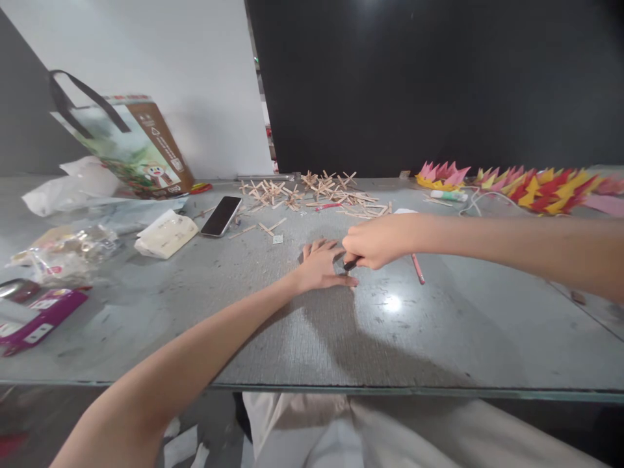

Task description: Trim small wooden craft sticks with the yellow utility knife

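My left hand point(322, 265) lies on the grey table point(273, 344) with its fingers stretched out and apart. The thumb and forefinger point toward my right hand point(373, 244), which is closed in a fist around a small black tool point(351, 264). The tool's tip points down at the table between my left thumb and forefinger; a tiny pale bit seems to lie under it, too small to name. A pink pencil-like stick point(418, 269) rests just right of my right hand, partly hidden behind it.
Crossed wooden sticks point(322, 192) are heaped at the back. A phone point(221, 216), a tissue pack point(166, 235), a carrier bag point(146, 149) and a purple packet point(46, 318) stand or lie left. Folded-paper pieces point(546, 188), a glue stick point(448, 195) and a white cable lie right.
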### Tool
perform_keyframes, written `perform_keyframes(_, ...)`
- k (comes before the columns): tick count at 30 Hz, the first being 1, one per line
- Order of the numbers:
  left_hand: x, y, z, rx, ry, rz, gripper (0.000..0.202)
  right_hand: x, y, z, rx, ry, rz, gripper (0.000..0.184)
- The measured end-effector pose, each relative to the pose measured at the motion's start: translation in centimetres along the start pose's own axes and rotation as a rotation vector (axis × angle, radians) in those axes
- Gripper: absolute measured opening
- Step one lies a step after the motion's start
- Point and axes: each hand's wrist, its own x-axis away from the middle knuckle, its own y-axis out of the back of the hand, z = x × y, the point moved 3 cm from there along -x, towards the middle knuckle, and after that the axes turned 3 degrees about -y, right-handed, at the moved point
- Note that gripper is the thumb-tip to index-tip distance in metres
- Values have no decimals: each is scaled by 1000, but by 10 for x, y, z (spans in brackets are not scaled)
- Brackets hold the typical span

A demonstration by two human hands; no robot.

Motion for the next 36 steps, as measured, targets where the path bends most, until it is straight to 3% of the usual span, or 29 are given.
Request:
perform_keyframes(6, -2, 22, 17, -86, 101, 105, 101, 3, 3, 1, -9, -12, 12, 28)
perform_keyframes(8, -1, 27, 23, -67, 102, 96, 97, 4, 3, 1, -27, -22, 17, 26)
perform_keyframes(13, -3, 23, 22, 11, -57, 51, 31, 10, -8, -7, -103, -68, -38, 26)
perform_keyframes(17, -5, 20, 17, 68, -118, 55, 13, 25, -14, -19, -232, -116, -106, 34)
perform_keyframes(23, -3, 21, 15, 135, -191, 104, 12, 51, -16, -27, -275, -86, -152, 40)
perform_keyframes(28, -4, 19, 17, 187, -272, 110, 12, 52, -22, -21, -227, -1, -152, 41)
perform_keyframes(32, -4, 20, 20, 162, -200, 90, 22, 46, -26, -15, -204, 34, -151, 41)
perform_keyframes(36, -3, 17, 18, 115, -55, -12, 30, 38, -31, -14, -161, 67, -185, 41)
